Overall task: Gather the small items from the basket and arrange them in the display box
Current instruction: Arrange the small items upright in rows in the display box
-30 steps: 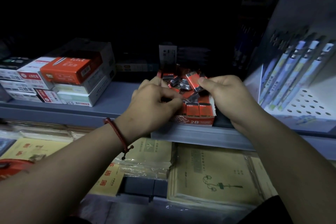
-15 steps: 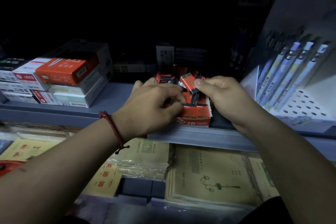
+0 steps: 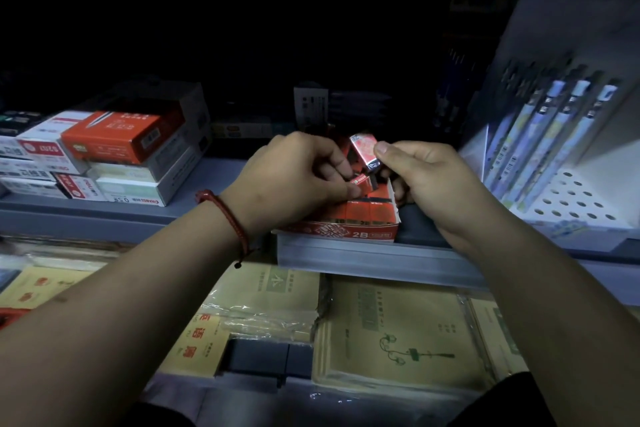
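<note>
my right grip pinches a red packet above the display box at frame centre; my left grip pinches a second packet just over the packed rows. i should slot each upright, snug against its neighbours.

Bare grey shelf surface left of the red cardboard display box permits passage. Stacked red-and-white cartons obstruct the far left; the white perforated pen rack obstructs the right.

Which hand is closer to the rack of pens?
Right. The right hand is just left of the pen rack; the left hand is farther left, over the display box.
</note>
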`<state>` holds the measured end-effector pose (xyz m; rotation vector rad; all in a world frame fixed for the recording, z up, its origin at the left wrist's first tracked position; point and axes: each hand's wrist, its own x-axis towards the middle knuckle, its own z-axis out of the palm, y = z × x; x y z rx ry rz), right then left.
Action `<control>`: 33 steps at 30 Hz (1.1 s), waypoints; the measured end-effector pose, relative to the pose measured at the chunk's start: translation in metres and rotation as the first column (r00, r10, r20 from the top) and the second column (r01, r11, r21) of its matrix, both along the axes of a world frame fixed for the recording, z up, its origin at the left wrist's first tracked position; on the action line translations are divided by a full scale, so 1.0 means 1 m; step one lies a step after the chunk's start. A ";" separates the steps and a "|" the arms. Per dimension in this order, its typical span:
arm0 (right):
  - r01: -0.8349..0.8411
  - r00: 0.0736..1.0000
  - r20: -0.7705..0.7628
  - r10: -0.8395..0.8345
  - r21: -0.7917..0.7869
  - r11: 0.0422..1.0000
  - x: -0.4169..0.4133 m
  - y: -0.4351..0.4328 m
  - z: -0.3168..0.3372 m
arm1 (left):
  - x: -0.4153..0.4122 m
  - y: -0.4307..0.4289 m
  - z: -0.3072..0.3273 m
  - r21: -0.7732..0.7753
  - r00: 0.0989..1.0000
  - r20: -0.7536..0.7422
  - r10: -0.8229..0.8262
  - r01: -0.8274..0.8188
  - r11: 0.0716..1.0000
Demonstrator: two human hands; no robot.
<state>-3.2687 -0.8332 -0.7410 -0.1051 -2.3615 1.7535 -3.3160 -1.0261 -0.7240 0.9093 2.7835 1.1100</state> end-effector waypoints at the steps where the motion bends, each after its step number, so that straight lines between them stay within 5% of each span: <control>1: 0.011 1.000 -0.003 -0.011 -0.007 1.000 0.000 0.000 0.000 | 0.000 0.001 0.000 -0.031 1.000 -0.024 0.004 -0.005 1.000; 8: 0.046 0.999 -0.020 -0.045 0.011 0.999 0.001 0.001 0.001 | -0.002 0.000 0.005 -0.062 0.998 0.064 -0.027 0.031 0.998; 15: 0.043 0.998 -0.060 -0.029 0.240 0.970 0.004 -0.005 0.001 | 0.011 0.013 0.011 -0.395 0.992 -0.129 -0.004 -0.048 0.918; 18: 0.054 0.997 -0.072 -0.030 0.356 0.933 0.005 -0.011 0.003 | 0.015 0.016 0.007 -0.428 0.979 -0.206 -0.002 -0.088 0.900; 21: 0.078 0.996 -0.062 -0.063 0.289 0.954 0.006 -0.011 0.005 | 0.016 0.010 0.012 -0.433 0.988 -0.150 -0.028 -0.040 0.900; 27: 0.148 0.988 -0.088 -0.129 0.264 0.953 0.007 -0.010 0.004 | 0.015 0.007 0.004 -0.207 1.000 0.026 0.001 0.005 0.978; 33: 0.135 0.990 -0.083 -0.118 0.262 0.955 0.009 -0.007 0.006 | 0.018 0.013 -0.003 -0.056 0.994 0.048 0.102 -0.099 0.993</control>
